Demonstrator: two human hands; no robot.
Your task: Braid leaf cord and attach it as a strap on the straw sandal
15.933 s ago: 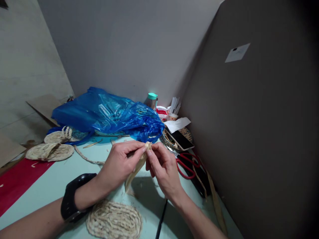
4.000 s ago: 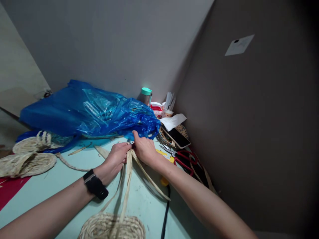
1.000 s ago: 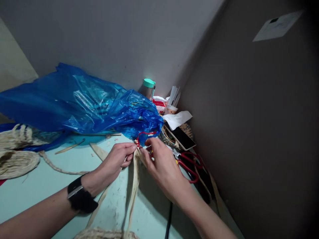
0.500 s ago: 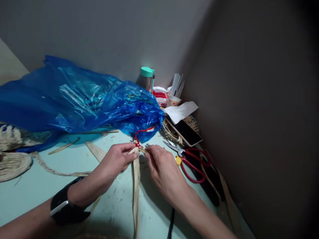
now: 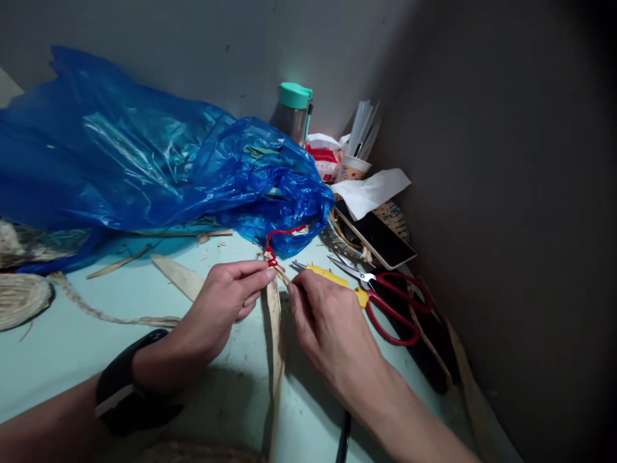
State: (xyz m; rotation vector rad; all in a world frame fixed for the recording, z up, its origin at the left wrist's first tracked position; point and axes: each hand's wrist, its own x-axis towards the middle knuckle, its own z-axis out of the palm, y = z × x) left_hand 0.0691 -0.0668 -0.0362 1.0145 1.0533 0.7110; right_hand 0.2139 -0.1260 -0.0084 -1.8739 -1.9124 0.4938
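Observation:
My left hand (image 5: 229, 292) is closed, thumb and index finger pinching a small straw piece where a red cord (image 5: 268, 244) is knotted round it. From this pinch a long, pale dried-leaf strip (image 5: 274, 328) hangs down toward the front. My right hand (image 5: 332, 315) is closed too, its fingertips pinching a thin straw strand (image 5: 283, 276) that runs across from the knot. The fingertips partly hide the join. Just beyond the right hand lies a yellow-handled pointed tool (image 5: 328, 275), partly covered by it. Red-handled scissors (image 5: 393, 315) lie to its right.
A big blue plastic bag (image 5: 159, 161) spreads along the wall. Behind it stands a green-lidded bottle (image 5: 294, 106). A phone (image 5: 380, 238) rests on a woven basket (image 5: 398, 218) beside a paper cup (image 5: 355, 168) with plastic sleeves. A coiled straw piece (image 5: 24, 299) lies left.
The whole view has shifted, so the table things sit higher and the right-side ones farther right. My left thumb has moved up to the knot. More of the yellow handle shows.

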